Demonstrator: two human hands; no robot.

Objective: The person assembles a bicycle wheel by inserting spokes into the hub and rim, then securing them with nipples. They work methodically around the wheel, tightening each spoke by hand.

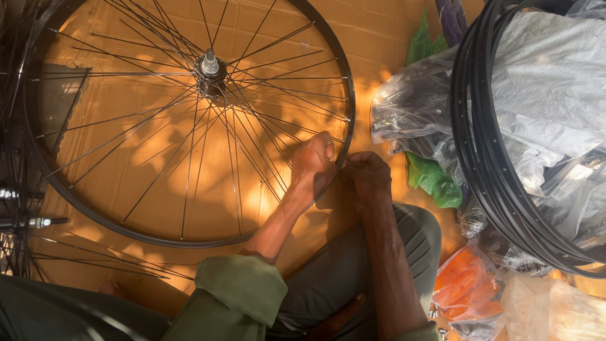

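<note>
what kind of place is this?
Likely an informal bicycle wheel-building or repair spot, worked on the floor: a spoked wheel lies on cardboard, bare black rims are stacked at right, with plastic bags of parts beside them.

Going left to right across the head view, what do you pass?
Partial spoked wheel at the edge → wheel hub → left hand → right hand → green plastic bag → stack of black rims.
</note>
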